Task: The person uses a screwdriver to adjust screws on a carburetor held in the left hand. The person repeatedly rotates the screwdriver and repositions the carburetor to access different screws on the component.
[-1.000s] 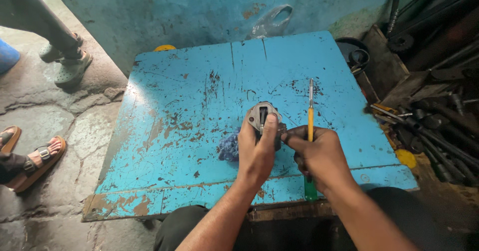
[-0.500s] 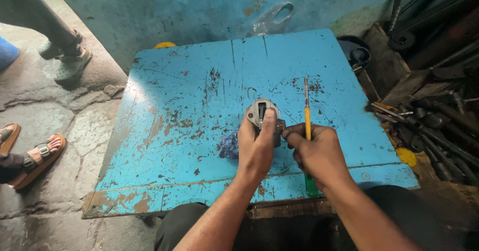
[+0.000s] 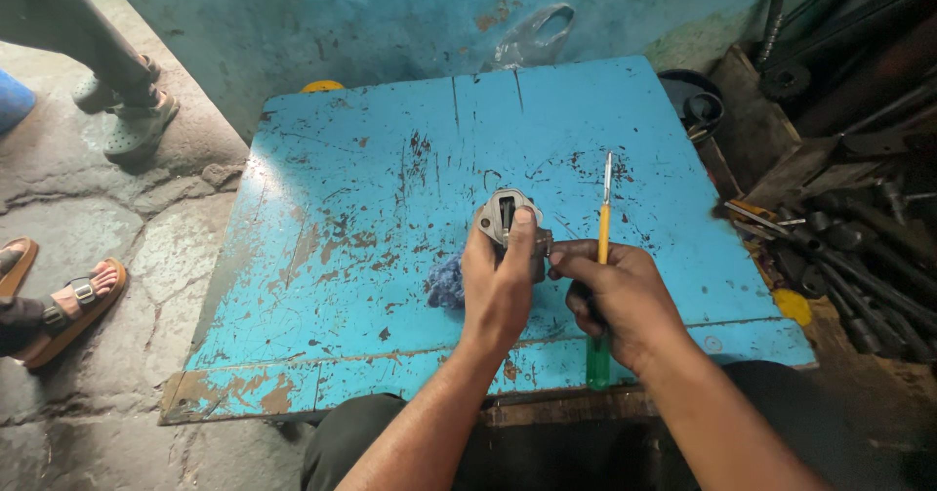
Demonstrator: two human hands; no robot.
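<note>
the left hand (image 3: 500,286) is closed around a small round grey metal part (image 3: 505,214), with the thumb pressed on its top, near the middle of the frame. the right hand (image 3: 620,301) is curled shut around a screwdriver with a yellow and green handle (image 3: 602,257); its thin metal tip points up the frame, away from the part. the right fingertips reach over and touch the side of the metal part.

i think the step in hand is getting the part steady and feeling at a small piece on its side. the next move would need the screwdriver tip turned down to the part, while the left hand keeps it from slipping.

a bit of blue cloth (image 3: 446,281) sits just left of the left hand, on the scratched blue painted tabletop (image 3: 371,208).

at the upper right, a dark round bucket (image 3: 695,110) stands beside the tabletop; i cannot tell what is in it. a heap of dark metal tools (image 3: 859,247) lies at the right edge.
</note>
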